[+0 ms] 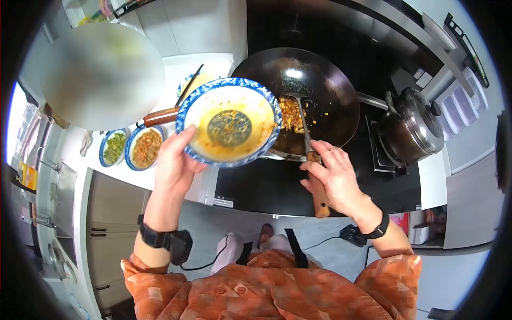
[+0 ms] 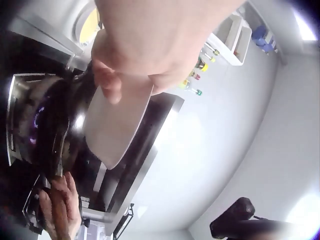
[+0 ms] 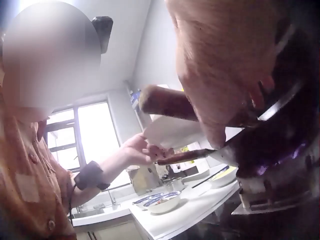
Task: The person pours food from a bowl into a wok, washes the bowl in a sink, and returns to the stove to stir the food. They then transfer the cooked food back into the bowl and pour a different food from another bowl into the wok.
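My left hand [image 1: 177, 159] holds a blue-and-white patterned bowl [image 1: 260, 132] by its near left side, thumb over the rim. Sauce streaks smear its inner wall, and it is tilted so that its inside shows in the head view. From the left wrist, the plain white outside of the bowl [image 2: 114, 130] appears beneath the fingers. With my right hand [image 1: 341, 176] I grip the wooden handle of a spatula [image 1: 319, 194], its metal blade down in the dark wok [image 1: 333, 80]. Chopped reddish-brown food [image 1: 290, 114] lies around the blade. The bowl overlaps the wok's left edge in the head view.
Flames [image 3: 280, 164] burn under the wok. Its wooden handle [image 1: 160, 117] points left over the white counter, near bowls of chopped greens [image 1: 114, 148] and shredded food [image 1: 146, 149]. Another bowl with chopsticks [image 1: 191, 84] stands behind. A lidded pot [image 1: 410, 128] sits right.
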Motion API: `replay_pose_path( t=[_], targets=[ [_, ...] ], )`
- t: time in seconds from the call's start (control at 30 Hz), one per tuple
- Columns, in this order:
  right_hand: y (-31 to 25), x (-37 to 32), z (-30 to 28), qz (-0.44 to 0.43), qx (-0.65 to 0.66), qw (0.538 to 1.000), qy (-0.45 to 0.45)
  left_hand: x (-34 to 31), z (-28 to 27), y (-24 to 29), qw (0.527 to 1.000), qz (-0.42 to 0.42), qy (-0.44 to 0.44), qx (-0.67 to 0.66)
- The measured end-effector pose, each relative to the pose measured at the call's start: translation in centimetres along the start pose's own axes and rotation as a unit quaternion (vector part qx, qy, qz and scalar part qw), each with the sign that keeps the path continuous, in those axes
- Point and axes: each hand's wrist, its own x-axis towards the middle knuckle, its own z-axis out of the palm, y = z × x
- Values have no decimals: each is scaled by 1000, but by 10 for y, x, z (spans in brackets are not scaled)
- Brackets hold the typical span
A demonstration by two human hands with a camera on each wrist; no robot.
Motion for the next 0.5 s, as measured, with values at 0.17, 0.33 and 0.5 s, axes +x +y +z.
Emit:
replay_pose_path(
  t=[0.17,0.33,0.5],
  targets=[
    [48,7,-54,25,91,986,140,49,30,-2,994,36,-4,106],
    [76,-23,-92,173,446,802,357,86,49,-9,976,69,2,208],
    [71,-17,-91,131,548,757,331,115,56,-12,971,51,-26,233]
  ],
)
